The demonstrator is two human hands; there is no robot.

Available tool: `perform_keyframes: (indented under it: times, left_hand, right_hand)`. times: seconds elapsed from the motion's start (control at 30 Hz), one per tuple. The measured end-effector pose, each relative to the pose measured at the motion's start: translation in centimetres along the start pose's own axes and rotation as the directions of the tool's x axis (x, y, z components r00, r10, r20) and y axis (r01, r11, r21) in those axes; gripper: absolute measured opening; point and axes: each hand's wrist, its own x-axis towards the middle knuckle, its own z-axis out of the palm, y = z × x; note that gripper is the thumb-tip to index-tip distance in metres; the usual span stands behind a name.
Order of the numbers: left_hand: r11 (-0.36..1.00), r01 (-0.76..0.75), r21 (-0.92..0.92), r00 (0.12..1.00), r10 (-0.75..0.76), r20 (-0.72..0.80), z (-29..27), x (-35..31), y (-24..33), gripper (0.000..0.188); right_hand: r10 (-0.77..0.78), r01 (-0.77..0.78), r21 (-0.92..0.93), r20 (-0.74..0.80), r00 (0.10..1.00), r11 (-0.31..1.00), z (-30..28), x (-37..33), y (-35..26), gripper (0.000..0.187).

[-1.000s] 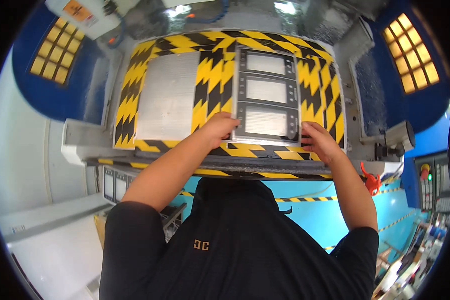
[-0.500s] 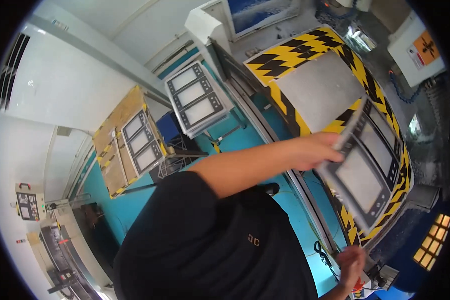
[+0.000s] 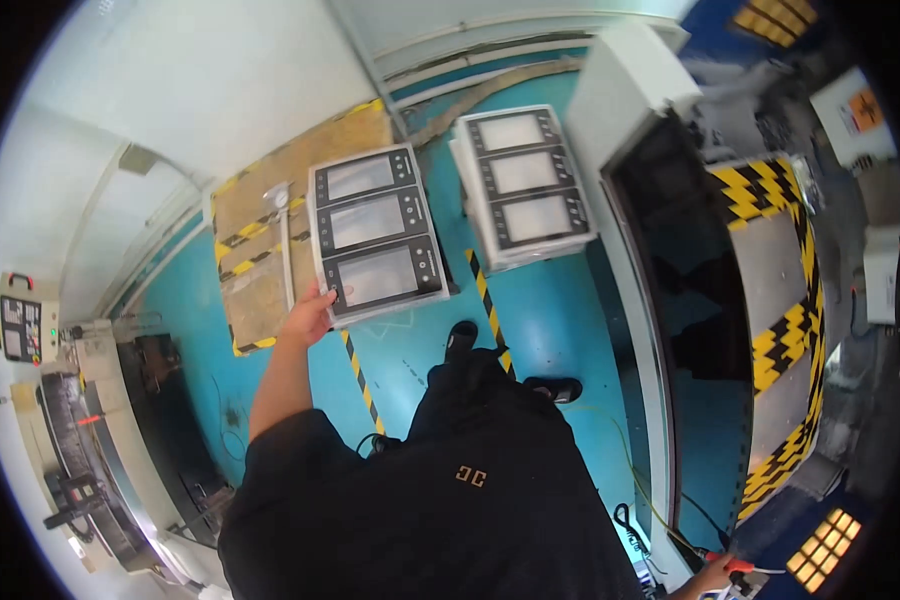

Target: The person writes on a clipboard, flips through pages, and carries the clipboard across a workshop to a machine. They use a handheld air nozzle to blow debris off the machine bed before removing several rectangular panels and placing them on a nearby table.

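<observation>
My left hand (image 3: 311, 316) is closed on the lower left corner of a flat panel (image 3: 368, 307) with three black-framed pale windows. The panel lies over the right part of a worn wooden table (image 3: 245, 300), its right side reaching past the table edge. Whether it rests on something beneath is hidden. At the lower right, my right hand (image 3: 708, 578) is closed around a red air blow gun (image 3: 735, 565) with a thin pale nozzle. A yellow hose (image 3: 660, 510) runs up to it.
A stack of similar panels (image 3: 525, 185) stands right of the table. A caliper-like gauge (image 3: 286, 245) lies on the wooden table. Farther right are a dark machine door (image 3: 705, 300) and a bed with yellow-black striped tape (image 3: 775, 355). Striped tape (image 3: 362, 380) marks the teal floor (image 3: 410, 370).
The view has turned toward the tables. My left hand has carried the panel from the machine bed to the wooden table. My right hand has closed on the red air blow gun.
</observation>
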Motion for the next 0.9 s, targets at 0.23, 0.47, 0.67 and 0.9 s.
perform_keyframes:
  times: [0.23, 0.47, 0.67, 0.9]
  left_hand:
    - [0.889, 0.272, 0.369, 0.943, -0.168, -0.289, -8.8, 3.0, -2.1, 0.047]
    - [0.190, 0.247, 0.950, 0.968, -0.008, -0.250, -7.2, 4.3, -0.4, 0.035]
    - [0.271, 0.260, 0.927, 0.893, 0.297, -0.338, -6.3, 2.4, 0.4, 0.066]
    - [-0.244, 0.146, 0.959, 0.985, 0.129, -0.117, -2.5, -0.8, 0.4, 0.114]
  right_hand:
    - [-0.045, -0.379, 0.693, 0.510, 0.859, 0.614, 5.9, 9.9, -47.2, 0.037]
    - [-0.765, 0.327, 0.759, 0.628, -0.140, 0.563, 3.3, 0.4, -86.1, 0.041]
    - [-0.846, 0.301, 0.822, 0.527, -0.080, 0.484, 5.6, -5.3, -99.8, 0.039]
    - [-0.819, 0.314, 0.774, 0.574, 0.020, 0.550, 6.8, -3.7, -98.6, 0.040]
